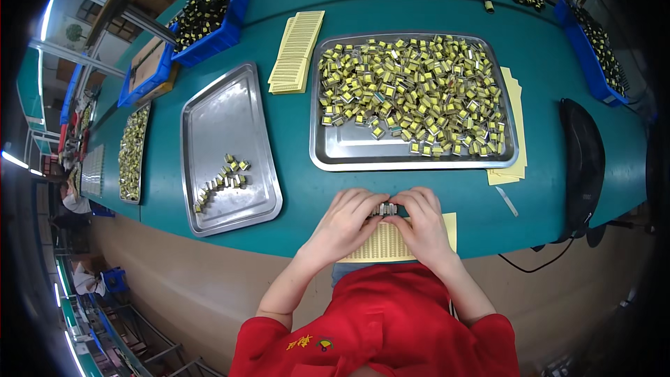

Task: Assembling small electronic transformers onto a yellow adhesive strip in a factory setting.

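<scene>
My left hand (342, 223) and my right hand (424, 223) meet at the table's near edge. Between their fingertips they grip a short row of small transformers (384, 209) with metallic sides, partly covered by the fingers. Beneath lies a yellow label sheet (385, 246) with rows of small print, overhanging the edge. Beyond my hands, a large metal tray (391, 160) holds a heap of loose yellow-and-silver transformers (419, 91). To the left, a second metal tray (223, 115) carries a small group of the same transformers (227, 176) near its front.
Yellow label sheets (296, 52) lie between the trays; more sheets (515, 132) stick out under the large tray's right side. A thin clear strip (507, 201) and a black case (583, 167) are at right. Blue bins (241, 7) of dark parts stand farther back. A narrow filled tray (132, 153) sits far left.
</scene>
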Available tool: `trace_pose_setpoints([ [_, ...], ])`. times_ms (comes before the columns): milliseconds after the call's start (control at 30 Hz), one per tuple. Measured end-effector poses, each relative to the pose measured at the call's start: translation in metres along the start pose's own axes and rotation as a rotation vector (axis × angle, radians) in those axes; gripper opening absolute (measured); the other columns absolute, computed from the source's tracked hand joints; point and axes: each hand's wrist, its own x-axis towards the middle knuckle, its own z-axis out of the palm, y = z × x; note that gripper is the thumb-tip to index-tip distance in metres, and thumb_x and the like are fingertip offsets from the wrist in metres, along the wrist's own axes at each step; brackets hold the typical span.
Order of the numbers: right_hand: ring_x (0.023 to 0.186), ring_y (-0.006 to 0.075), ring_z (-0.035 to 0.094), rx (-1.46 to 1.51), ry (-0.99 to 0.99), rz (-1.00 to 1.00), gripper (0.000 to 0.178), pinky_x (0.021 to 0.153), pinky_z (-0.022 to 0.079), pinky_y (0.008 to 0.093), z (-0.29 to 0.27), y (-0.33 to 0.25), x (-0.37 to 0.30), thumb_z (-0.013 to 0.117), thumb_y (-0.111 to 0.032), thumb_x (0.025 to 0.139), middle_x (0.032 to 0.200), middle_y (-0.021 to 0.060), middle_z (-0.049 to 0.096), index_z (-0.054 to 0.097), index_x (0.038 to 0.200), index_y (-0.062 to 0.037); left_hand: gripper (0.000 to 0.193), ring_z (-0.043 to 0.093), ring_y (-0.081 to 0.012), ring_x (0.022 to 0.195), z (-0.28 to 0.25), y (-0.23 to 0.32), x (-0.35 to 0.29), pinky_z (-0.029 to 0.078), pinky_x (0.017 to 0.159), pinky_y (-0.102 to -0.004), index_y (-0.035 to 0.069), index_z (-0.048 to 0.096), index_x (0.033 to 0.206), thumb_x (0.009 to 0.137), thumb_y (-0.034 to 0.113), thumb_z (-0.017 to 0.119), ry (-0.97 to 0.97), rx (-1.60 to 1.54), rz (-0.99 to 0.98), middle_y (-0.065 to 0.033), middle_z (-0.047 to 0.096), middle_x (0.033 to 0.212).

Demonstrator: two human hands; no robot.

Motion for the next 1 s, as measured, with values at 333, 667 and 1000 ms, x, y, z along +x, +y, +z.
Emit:
trace_pose_setpoints([
  [333,0.105,0.0335,0.055,0.006,-0.138,0.075,0.031,0.092,0.044,0.0443,-0.016,-0.004,0.016,0.074,-0.014,0.083,0.101,0.0117,0.062,0.062,0.109,-0.0029,0.036,0.058,-0.0315,0.11,-0.021,-0.006,0.017,0.047,0.093,-0.041,0.004,0.06,0.12,0.085,0.007,0.068,-0.027,-0.023,-0.011,-0.013,0.061,0.116],
  [667,0.118,0.0338,0.048,-0.546,0.086,-0.22,0.025,0.1,0.042,0.0459,-0.004,0.038,0.106,0.07,-0.009,0.081,0.12,0.0117,0.054,0.069,0.106,-0.0069,0.032,0.055,-0.0266,0.107,-0.007,-0.058,0.091,0.044,0.089,-0.0364,0.0,0.063,0.111,0.08,0.005,0.059,0.181,0.581,0.288,-0.0099,0.058,0.108],
  [1000,0.102,0.0245,0.058,-0.168,0.081,-0.08,0.019,0.091,0.046,0.034,-0.02,0.024,0.09,0.068,-0.009,0.087,0.099,0.0085,0.064,0.068,0.105,-0.0029,0.022,0.058,-0.0239,0.102,-0.025,-0.039,0.072,0.047,0.089,-0.0358,0.005,0.064,0.107,0.085,0.006,0.068,0.147,0.11,0.113,-0.0085,0.062,0.107],
])
